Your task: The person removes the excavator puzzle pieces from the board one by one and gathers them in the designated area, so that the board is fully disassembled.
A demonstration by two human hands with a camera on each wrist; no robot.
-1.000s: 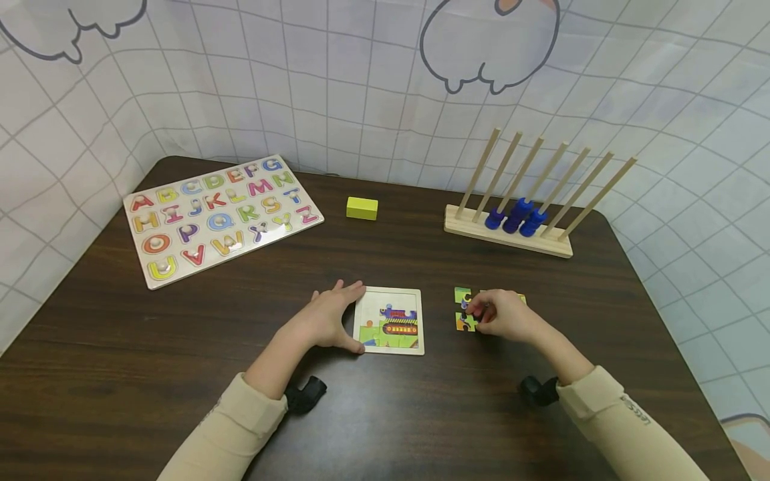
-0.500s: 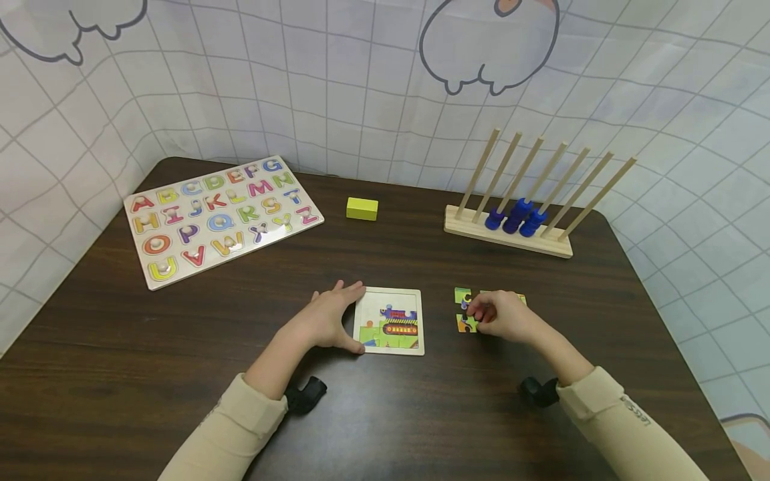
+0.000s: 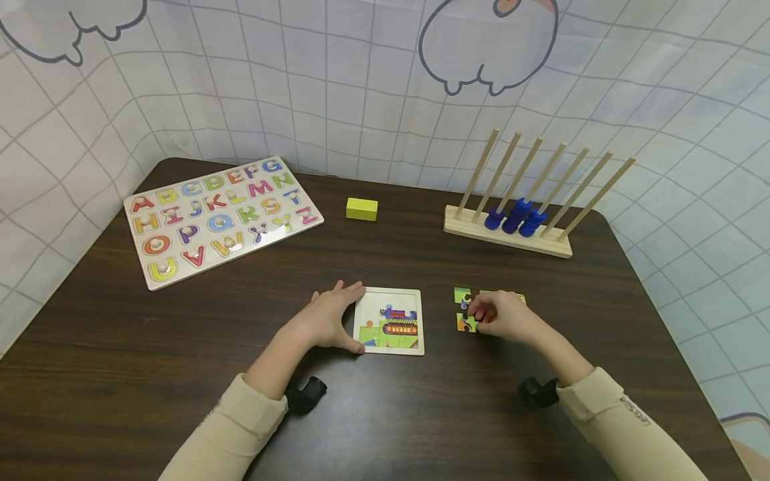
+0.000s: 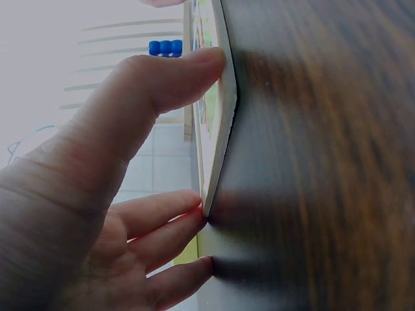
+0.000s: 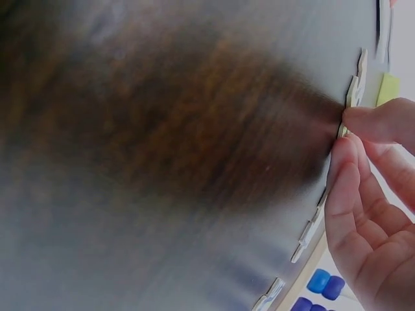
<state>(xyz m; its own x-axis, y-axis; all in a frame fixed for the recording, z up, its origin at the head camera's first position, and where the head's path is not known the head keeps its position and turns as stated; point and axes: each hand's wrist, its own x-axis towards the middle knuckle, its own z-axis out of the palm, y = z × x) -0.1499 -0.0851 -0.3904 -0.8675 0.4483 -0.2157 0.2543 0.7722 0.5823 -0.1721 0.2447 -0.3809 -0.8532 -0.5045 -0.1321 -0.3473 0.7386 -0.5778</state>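
Note:
My left hand (image 3: 325,317) spans the left side of a small wooden jigsaw tray (image 3: 371,302), fingers spread. Its thumb (image 4: 206,61) rests on the near rim, and the fingertips touch the far left corner. Interlocked pieces showing a tracked digger fill the tray's lower part; pale wood shows above them. To the right of the tray, my right hand (image 3: 508,315) pinches a puzzle piece (image 5: 343,131) between thumb and fingers, down at the tabletop. A green and orange puzzle piece (image 3: 466,323) lies at those fingertips, with another puzzle piece (image 3: 462,295) just beyond. The hand partly hides several more pieces.
An alphabet board (image 3: 210,264) lies at the back left. A yellow block (image 3: 361,209) sits behind the tray. At the back right stands a wooden peg rack (image 3: 508,240) with blue beads (image 3: 517,217) on several of its tall rods. Patterned cloth hangs behind the table.
The green and orange piece at my right fingertips has shifted very slightly to the right. Both hands and the tray stay in place.

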